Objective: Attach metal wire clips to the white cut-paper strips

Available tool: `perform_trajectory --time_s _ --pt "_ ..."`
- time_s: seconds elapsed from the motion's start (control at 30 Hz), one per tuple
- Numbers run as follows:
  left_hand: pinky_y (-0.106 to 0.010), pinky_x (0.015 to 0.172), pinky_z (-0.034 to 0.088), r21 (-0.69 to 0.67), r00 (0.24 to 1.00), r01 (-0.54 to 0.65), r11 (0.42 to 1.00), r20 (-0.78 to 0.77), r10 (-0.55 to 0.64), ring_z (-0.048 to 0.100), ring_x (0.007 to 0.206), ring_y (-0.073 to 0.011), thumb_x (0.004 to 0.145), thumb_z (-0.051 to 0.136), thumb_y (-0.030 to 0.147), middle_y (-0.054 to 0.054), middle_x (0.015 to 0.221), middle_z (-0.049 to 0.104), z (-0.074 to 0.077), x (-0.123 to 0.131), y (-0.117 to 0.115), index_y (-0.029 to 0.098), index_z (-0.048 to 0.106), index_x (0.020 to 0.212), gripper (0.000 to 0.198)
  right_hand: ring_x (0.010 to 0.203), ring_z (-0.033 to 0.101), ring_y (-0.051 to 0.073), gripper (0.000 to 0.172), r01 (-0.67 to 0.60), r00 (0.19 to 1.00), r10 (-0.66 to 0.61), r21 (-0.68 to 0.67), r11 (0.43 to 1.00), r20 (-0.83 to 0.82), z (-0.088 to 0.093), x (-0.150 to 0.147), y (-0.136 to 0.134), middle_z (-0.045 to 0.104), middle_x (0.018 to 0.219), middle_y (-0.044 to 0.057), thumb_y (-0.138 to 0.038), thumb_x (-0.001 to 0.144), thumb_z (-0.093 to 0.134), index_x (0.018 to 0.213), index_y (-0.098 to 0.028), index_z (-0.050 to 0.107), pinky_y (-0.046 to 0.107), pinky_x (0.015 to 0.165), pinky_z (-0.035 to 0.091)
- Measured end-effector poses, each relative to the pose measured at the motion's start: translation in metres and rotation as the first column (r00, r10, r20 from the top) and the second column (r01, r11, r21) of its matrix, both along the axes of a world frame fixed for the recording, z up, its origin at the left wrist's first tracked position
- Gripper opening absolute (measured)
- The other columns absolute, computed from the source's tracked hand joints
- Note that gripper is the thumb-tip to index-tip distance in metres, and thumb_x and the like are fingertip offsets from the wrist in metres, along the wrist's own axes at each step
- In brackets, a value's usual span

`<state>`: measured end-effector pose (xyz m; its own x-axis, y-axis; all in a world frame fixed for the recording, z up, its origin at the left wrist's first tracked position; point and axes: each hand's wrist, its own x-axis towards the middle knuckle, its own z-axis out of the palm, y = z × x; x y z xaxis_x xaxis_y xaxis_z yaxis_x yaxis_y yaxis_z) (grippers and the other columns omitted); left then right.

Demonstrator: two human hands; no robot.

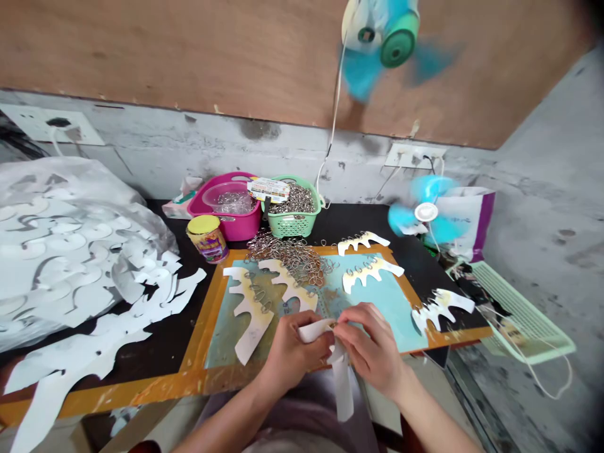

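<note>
So: left hand (292, 352) and right hand (372, 352) are closed in a tight fingertip pinch on a white card strip (341, 387), with what looks like a small metal ring (333, 325) at the pinch; a heap of wire rings (287, 258) lies beyond the grip.

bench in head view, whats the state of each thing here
left hand, pinching white paper strip
right hand, gripping the strip's upper end
yellow-lidded jar, lid on
green basket, full of metal rings
loose metal rings, heaped on the board
wall-hung fan, spinning
desk fan, spinning
</note>
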<state>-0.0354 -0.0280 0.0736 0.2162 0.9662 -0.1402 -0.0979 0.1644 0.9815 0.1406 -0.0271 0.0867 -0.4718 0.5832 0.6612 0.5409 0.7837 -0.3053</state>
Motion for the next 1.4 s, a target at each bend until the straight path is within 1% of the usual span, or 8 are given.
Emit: perform_trajectory --time_s 0.23,0.37,0.53,0.8,0.93,1.07,1.2,1.4 --pt "-0.019 0.043 0.033 0.007 0.990 0.086 0.996 -0.109 -0.084 0.043 0.045 -0.0075 0.070 0.066 0.027 0.005 0.050 0.046 0.006 -0.001 0.005 0.016 0.050 0.060 0.022 0.085 0.059 0.020 0.022 0.080 0.997 -0.081 0.031 0.996 0.021 0.000 -0.001 0.002 0.061 0.081 0.003 -0.009 0.094 0.049 0.097 -0.026 0.063 0.042 0.087 0.040" --pt "-0.020 0.046 0.028 0.159 0.963 0.159 0.975 -0.241 -0.118 0.037 0.052 -0.0076 0.072 0.061 0.022 0.005 0.054 0.039 0.010 -0.008 0.008 0.016 0.048 0.059 0.019 0.080 0.056 0.019 0.017 0.028 0.997 -0.045 -0.242 0.970 -0.065 0.002 0.000 0.003 0.057 0.083 0.004 -0.014 0.097 0.047 0.094 -0.023 0.061 0.033 0.075 0.044" --pt "-0.021 0.051 0.026 0.293 0.894 0.262 0.920 -0.432 -0.117 0.036 0.058 -0.0085 0.077 0.060 0.021 0.005 0.057 0.038 0.012 -0.020 0.011 0.016 0.049 0.059 0.022 0.082 0.058 0.017 0.009 -0.072 0.989 -0.018 -0.573 0.817 -0.150 0.018 0.004 0.010 0.061 0.088 0.002 -0.016 0.094 0.053 0.099 -0.023 0.055 0.027 0.074 0.046" --pt "-0.022 0.053 0.046 0.074 0.950 0.298 0.952 0.078 -0.303 0.055 0.064 -0.0128 0.068 0.079 0.053 -0.002 0.074 0.059 0.001 -0.024 0.006 0.015 0.058 0.091 0.048 0.067 0.049 0.014 0.020 -0.083 0.985 -0.015 -0.543 0.836 -0.174 0.012 0.001 0.003 0.051 0.074 0.000 -0.021 0.096 0.048 0.076 -0.021 0.045 0.026 0.059 0.036" --pt "-0.020 0.045 0.044 -0.007 0.961 0.275 0.961 -0.033 -0.275 0.045 0.052 -0.0084 0.080 0.067 0.057 0.002 0.062 0.051 -0.002 -0.016 0.005 0.014 0.059 0.078 0.044 0.062 0.047 0.014 0.029 -0.075 0.956 -0.124 -0.626 0.776 -0.267 0.003 -0.001 0.001 0.049 0.068 0.000 -0.033 0.099 0.046 0.073 -0.021 0.046 0.025 0.053 0.033" --pt "-0.018 0.042 0.045 0.014 0.948 0.270 0.963 -0.178 -0.263 0.045 0.051 -0.0084 0.081 0.063 0.061 0.004 0.060 0.042 -0.001 -0.017 0.005 0.016 0.050 0.065 0.049 0.060 0.047 0.013 0.036 -0.189 0.972 0.009 -0.756 0.627 -0.235 0.011 0.005 0.010 0.051 0.066 -0.001 -0.045 0.097 0.048 0.072 -0.019 0.051 0.023 0.052 0.033" --pt "-0.016 0.039 0.036 0.081 0.946 0.293 0.952 -0.167 -0.277 0.040 0.050 -0.0069 0.082 0.059 0.064 0.004 0.061 0.042 0.003 -0.019 0.006 0.016 0.053 0.069 0.051 0.055 0.032 0.010 0.046 -0.107 0.994 0.051 -0.693 0.713 -0.101 0.017 0.004 0.017 0.035 0.058 -0.005 -0.045 0.095 0.054 0.060 -0.019 0.037 0.025 0.050 0.021" --pt "-0.020 0.049 0.038 0.159 0.940 0.340 0.927 -0.090 -0.329 0.045 0.060 -0.0110 0.080 0.065 0.061 -0.001 0.068 0.051 0.007 -0.019 0.003 0.014 0.061 0.077 0.047 0.052 0.025 0.009 0.056 -0.220 0.966 0.036 -0.745 0.629 -0.255 0.014 -0.005 0.018 0.026 0.056 -0.005 -0.052 0.097 0.047 0.055 -0.019 0.031 0.026 0.048 0.016"
